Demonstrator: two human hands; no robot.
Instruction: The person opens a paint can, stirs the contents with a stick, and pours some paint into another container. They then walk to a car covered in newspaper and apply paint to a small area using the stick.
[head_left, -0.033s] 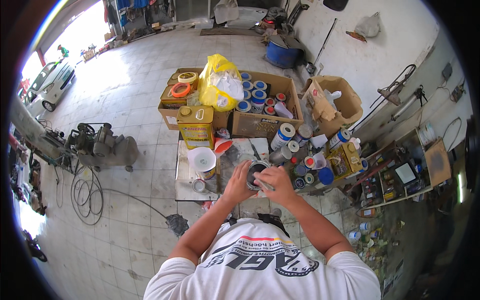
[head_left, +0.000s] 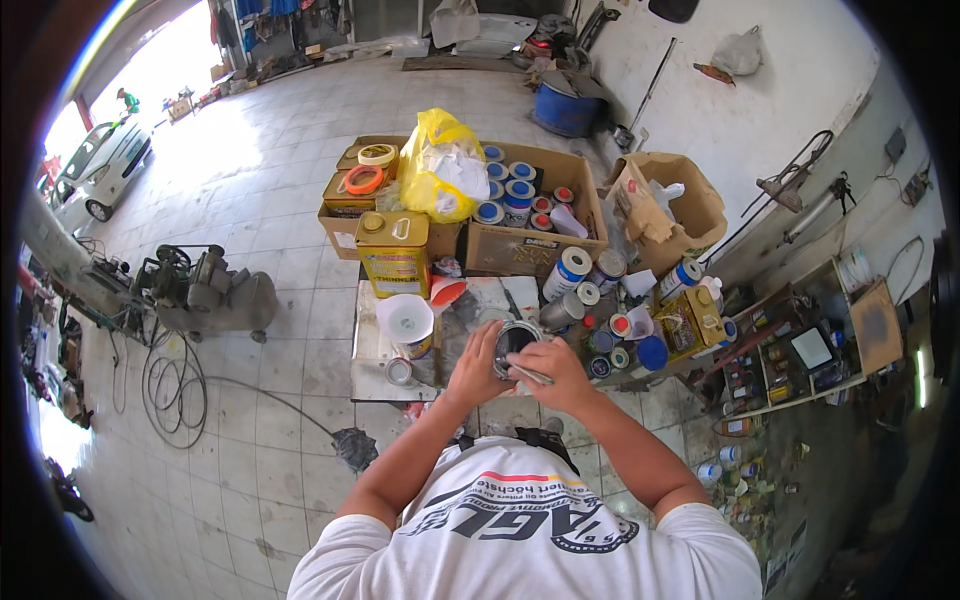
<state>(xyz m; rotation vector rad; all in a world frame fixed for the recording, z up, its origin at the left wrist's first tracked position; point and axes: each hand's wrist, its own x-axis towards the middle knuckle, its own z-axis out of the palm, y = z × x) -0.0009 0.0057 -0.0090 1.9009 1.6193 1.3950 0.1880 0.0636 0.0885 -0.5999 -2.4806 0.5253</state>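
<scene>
My left hand (head_left: 474, 362) is wrapped round the side of an open metal can (head_left: 518, 338) with dark contents. My right hand (head_left: 554, 372) grips a thin stick-like tool (head_left: 530, 373) at the can's mouth; its lower end is hidden. Left of them stand a can with a white paper funnel (head_left: 405, 318), a red funnel (head_left: 446, 292) and a small pale can (head_left: 398, 371). To the right are assorted cans and jars, including a grey can (head_left: 558, 314) and a blue lid (head_left: 652, 352). A yellow rectangular tin (head_left: 392, 255) stands beyond them on the worktable (head_left: 370, 372).
Cardboard boxes (head_left: 535, 255) with cans and a yellow bag (head_left: 430, 170) fill the table's far side. A compressor (head_left: 220, 298) and hose are on the floor at left, near a car (head_left: 110, 170). A cluttered shelf (head_left: 800, 360) lines the right wall, near a blue drum (head_left: 560, 110).
My right hand and the tool have shifted very slightly at the can's mouth. The rest looks the same.
</scene>
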